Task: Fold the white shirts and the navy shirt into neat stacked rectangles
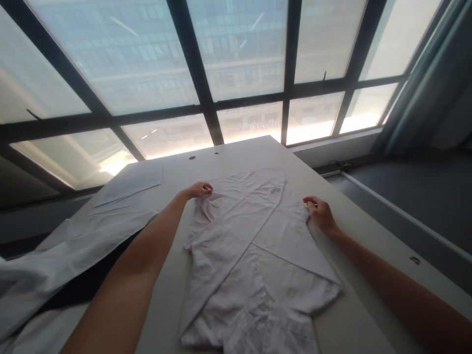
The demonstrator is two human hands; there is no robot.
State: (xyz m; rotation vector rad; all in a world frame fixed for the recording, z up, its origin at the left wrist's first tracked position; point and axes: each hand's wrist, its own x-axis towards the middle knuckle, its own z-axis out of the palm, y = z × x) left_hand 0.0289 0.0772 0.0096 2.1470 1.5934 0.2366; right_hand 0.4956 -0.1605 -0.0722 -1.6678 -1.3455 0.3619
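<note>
A white shirt point(236, 246), which looks like a long-sleeved one, lies spread on the white table in front of me. Its sleeves are folded in across the body, one over the other, and the cloth is wrinkled. At the far left corner of the shirt, my left hand point(200, 190) has its fingers closed on the fabric. On the opposite side, my right hand point(320, 212) is at the far right edge, fingers curled in against the cloth; the fingertips are small and dim. The shirt's near end runs out of the bottom of the view.
More white cloth point(73, 250) with a dark piece point(92, 273) lies to the left, partly behind my left forearm. Pale sheets point(129, 187) rest on the table point(254, 152) at the far left. Large windows point(239, 49) stand behind, and a grey curtain point(424, 88) hangs at right.
</note>
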